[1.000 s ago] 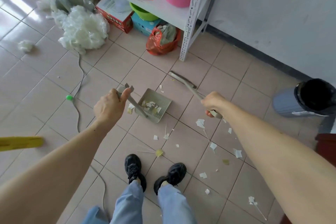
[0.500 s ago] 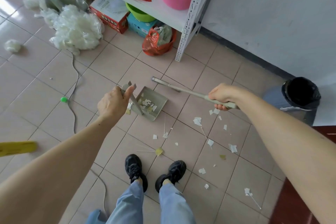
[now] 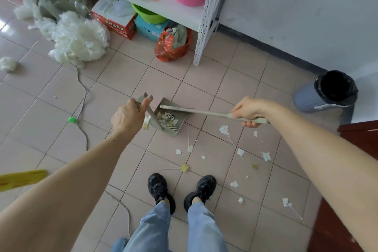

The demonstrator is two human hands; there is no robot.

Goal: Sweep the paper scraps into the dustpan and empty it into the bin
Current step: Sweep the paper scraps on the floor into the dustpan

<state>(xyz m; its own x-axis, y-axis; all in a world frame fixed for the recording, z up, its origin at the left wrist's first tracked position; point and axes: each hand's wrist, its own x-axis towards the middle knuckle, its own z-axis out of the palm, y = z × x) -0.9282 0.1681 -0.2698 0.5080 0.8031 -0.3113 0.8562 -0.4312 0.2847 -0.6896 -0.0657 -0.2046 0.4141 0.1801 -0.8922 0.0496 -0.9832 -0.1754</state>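
Both bare arms reach forward and down, elbows nearly straight. The left hand [image 3: 127, 117] is fisted, thumb up, around a handle; the right hand [image 3: 248, 111] is curled knuckles-up in a closed grip.

Both forearms [image 3: 81, 186] are bare, no sleeves, watch or rings showing. The person wears loose, light blue jeans [image 3: 176, 229] and chunky black lace-up trainers [image 3: 202, 190], just below the yellow scrap [image 3: 184, 168] on the floor tiles.
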